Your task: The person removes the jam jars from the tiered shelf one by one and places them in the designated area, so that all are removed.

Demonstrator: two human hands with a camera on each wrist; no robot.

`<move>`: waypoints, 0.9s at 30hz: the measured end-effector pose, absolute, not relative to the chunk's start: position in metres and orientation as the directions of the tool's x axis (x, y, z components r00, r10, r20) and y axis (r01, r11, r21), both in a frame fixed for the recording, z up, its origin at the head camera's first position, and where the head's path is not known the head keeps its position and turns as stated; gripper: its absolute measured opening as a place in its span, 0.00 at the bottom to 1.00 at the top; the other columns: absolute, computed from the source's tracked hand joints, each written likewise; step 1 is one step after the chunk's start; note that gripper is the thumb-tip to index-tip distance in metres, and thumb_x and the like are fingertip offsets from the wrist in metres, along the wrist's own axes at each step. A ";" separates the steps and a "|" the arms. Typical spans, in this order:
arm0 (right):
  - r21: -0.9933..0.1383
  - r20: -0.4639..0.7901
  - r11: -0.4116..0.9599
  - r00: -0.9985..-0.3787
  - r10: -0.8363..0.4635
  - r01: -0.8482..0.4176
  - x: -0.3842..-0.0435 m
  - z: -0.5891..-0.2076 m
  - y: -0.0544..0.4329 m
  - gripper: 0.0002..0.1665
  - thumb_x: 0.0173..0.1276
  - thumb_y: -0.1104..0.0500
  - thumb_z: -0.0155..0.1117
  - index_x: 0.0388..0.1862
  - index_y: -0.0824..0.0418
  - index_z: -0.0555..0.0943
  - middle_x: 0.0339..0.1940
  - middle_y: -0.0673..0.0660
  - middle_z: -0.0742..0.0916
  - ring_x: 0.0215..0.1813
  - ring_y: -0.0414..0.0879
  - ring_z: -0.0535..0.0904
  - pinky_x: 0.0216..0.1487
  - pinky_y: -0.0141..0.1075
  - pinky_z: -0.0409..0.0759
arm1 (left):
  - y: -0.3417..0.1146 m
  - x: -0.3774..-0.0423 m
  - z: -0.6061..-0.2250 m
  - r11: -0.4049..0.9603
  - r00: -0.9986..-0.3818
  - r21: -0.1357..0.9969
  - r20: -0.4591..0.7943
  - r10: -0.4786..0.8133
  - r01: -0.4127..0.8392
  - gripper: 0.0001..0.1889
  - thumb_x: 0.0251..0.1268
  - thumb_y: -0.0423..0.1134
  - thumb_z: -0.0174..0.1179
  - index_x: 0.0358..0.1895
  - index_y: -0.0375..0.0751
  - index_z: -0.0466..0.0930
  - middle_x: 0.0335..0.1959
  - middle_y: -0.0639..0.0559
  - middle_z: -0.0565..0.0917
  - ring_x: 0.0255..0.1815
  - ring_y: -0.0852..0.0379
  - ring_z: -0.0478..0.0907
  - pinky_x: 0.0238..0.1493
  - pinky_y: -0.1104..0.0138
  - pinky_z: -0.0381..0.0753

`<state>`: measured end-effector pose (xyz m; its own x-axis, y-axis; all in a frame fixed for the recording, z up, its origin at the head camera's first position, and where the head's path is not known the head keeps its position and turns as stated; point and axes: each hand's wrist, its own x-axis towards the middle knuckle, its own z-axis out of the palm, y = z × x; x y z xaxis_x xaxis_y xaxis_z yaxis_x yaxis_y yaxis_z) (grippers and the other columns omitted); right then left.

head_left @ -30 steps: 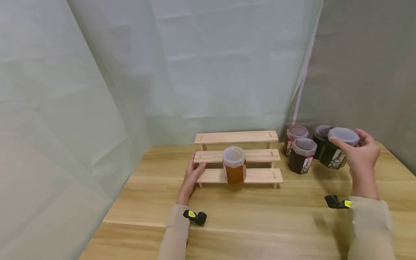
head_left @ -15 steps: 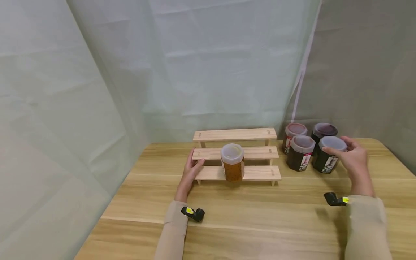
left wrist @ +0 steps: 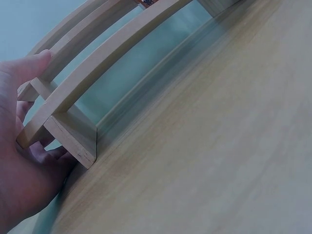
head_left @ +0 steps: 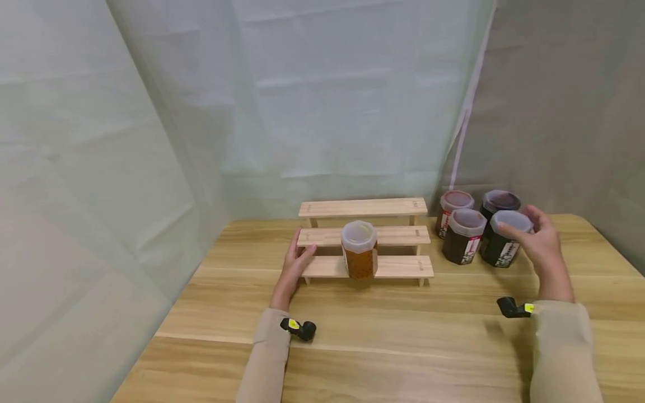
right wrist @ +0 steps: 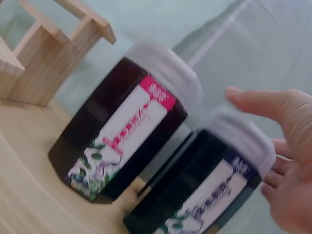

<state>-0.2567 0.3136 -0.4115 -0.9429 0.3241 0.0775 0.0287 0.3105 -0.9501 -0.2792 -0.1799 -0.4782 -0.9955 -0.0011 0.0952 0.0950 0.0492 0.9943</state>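
Observation:
My left hand (head_left: 294, 268) grips the left end of a three-tier wooden display stand (head_left: 363, 207); in the left wrist view the thumb lies against a plank (left wrist: 105, 61) and the fingers curl behind the end. An amber-brown jar (head_left: 360, 263) with a whitish lid stands on the lowest tier. At the right my right hand (head_left: 544, 240) spreads around the lid of a dark jar (head_left: 500, 249). Its thumb (right wrist: 258, 102) sits raised off that lid in the right wrist view, the fingers beyond it. The jar stands upright on the table.
Close left of that jar is a dark jar with a pink-and-white label (head_left: 462, 246). Behind stand a reddish-lidded jar (head_left: 448, 215) and another dark jar (head_left: 499, 200). Pale fabric (head_left: 342, 112) hangs behind the wooden table (head_left: 383, 336).
My right hand has lowered the dark jar leftward onto the table beside the others, then loosened around its lid. The left hand keeps its place on the stand.

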 end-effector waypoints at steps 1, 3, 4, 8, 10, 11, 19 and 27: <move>-0.956 0.081 0.291 -0.936 0.343 0.024 -0.256 -0.409 0.312 0.50 0.68 0.49 0.63 0.80 0.58 0.48 0.81 0.57 0.56 0.80 0.46 0.50 0.78 0.29 0.52 | -0.180 -0.279 -0.479 0.043 -0.996 0.995 0.093 -0.002 0.093 0.40 0.71 0.41 0.57 0.79 0.54 0.44 0.78 0.39 0.57 0.77 0.42 0.57 0.74 0.48 0.59; -0.964 0.103 0.266 -0.913 0.395 0.006 -0.255 -0.401 0.307 0.48 0.68 0.49 0.63 0.80 0.56 0.50 0.82 0.55 0.55 0.82 0.48 0.44 0.82 0.40 0.43 | -0.179 -0.277 -0.480 0.036 -0.996 0.996 0.086 -0.003 0.086 0.40 0.71 0.40 0.56 0.79 0.54 0.44 0.77 0.39 0.58 0.76 0.42 0.58 0.74 0.48 0.60; -0.964 0.120 0.267 -0.898 0.423 -0.004 -0.254 -0.397 0.304 0.47 0.68 0.49 0.63 0.79 0.56 0.52 0.81 0.54 0.56 0.82 0.48 0.44 0.82 0.42 0.42 | -0.178 -0.277 -0.480 0.034 -0.996 0.996 0.085 -0.001 0.085 0.40 0.71 0.40 0.56 0.80 0.53 0.43 0.77 0.39 0.58 0.76 0.42 0.58 0.74 0.48 0.59; -0.964 0.189 0.258 -0.853 0.487 -0.066 -0.251 -0.378 0.289 0.43 0.65 0.53 0.67 0.77 0.53 0.60 0.78 0.51 0.64 0.80 0.43 0.52 0.81 0.36 0.46 | -0.176 -0.277 -0.479 0.045 -0.996 0.995 0.092 0.003 0.092 0.40 0.72 0.40 0.56 0.80 0.51 0.43 0.78 0.39 0.56 0.78 0.42 0.55 0.76 0.48 0.57; -0.962 0.224 0.247 -0.848 0.480 -0.115 -0.249 -0.371 0.278 0.42 0.64 0.56 0.67 0.75 0.53 0.62 0.76 0.50 0.68 0.79 0.41 0.55 0.80 0.33 0.48 | -0.176 -0.277 -0.478 0.048 -0.996 0.994 0.093 0.008 0.093 0.40 0.72 0.40 0.55 0.80 0.51 0.42 0.79 0.39 0.54 0.79 0.41 0.53 0.77 0.48 0.55; -0.960 0.240 0.245 -0.851 0.467 -0.137 -0.249 -0.368 0.272 0.41 0.64 0.57 0.68 0.75 0.53 0.63 0.75 0.49 0.70 0.79 0.40 0.57 0.80 0.33 0.49 | -0.176 -0.277 -0.477 0.048 -0.996 0.995 0.091 0.010 0.092 0.40 0.72 0.40 0.55 0.80 0.51 0.42 0.79 0.39 0.53 0.79 0.41 0.52 0.77 0.47 0.55; -0.914 0.334 0.294 -0.930 0.151 -0.280 -0.245 -0.358 0.218 0.42 0.68 0.55 0.66 0.76 0.60 0.59 0.75 0.63 0.68 0.80 0.52 0.56 0.80 0.49 0.52 | -0.177 -0.280 -0.472 0.051 -0.997 0.995 0.083 -0.006 0.082 0.40 0.72 0.41 0.56 0.80 0.52 0.43 0.80 0.41 0.51 0.80 0.43 0.49 0.78 0.48 0.51; -0.910 0.297 0.231 -0.930 -0.217 -0.345 -0.244 -0.361 0.165 0.40 0.68 0.60 0.65 0.75 0.62 0.60 0.75 0.64 0.68 0.80 0.57 0.55 0.79 0.56 0.51 | -0.176 -0.283 -0.468 0.043 -0.995 0.994 0.101 -0.012 0.101 0.39 0.71 0.40 0.56 0.79 0.51 0.44 0.79 0.42 0.54 0.79 0.44 0.53 0.77 0.49 0.55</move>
<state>-0.2440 0.1649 -0.3611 -0.9298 -0.2174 0.2970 -0.3446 0.2309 -0.9099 -0.2830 -0.1756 -0.4682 -0.9948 -0.0116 0.1012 0.1006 0.0434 0.9940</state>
